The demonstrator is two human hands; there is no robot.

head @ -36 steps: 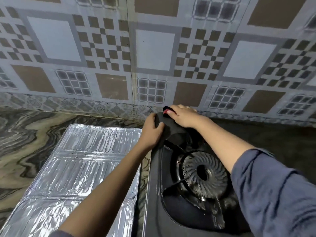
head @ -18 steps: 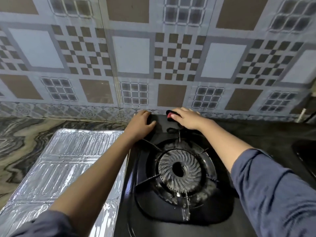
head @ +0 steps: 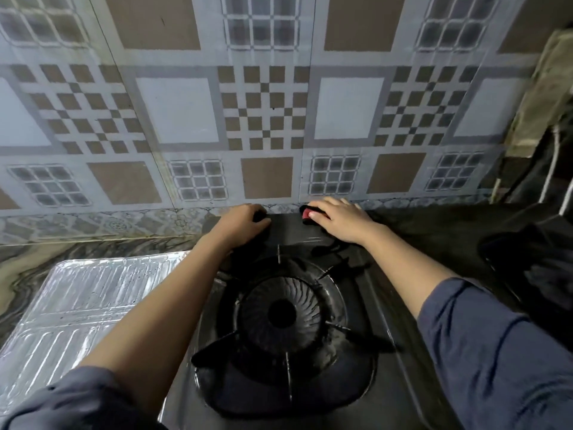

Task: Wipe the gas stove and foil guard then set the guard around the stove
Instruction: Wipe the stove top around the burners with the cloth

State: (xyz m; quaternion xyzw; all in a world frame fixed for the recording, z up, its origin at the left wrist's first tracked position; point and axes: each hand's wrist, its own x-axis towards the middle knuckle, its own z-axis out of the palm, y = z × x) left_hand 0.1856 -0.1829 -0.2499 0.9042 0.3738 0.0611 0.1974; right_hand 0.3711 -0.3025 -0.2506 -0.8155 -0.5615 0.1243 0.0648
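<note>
Both your hands sit at the gas stove's (head: 384,361) far edge, against the tiled wall (head: 266,119). Left hand (head: 240,223) curls closed on the rear rim, probably steadying it. Right hand (head: 339,220) presses a dark cloth (head: 310,214) with a red patch flat there. Foil guard (head: 83,305) lies flat on the counter (head: 34,262), just left of the stove, not yet set around it.

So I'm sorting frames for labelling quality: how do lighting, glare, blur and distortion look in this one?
Head view: dim overall, so the black gas stove loses detail and the dark cloth under the right hand barely separates from it; bright glare on the foil guard; wall tiles look soft and bowed by the wide lens.
</note>
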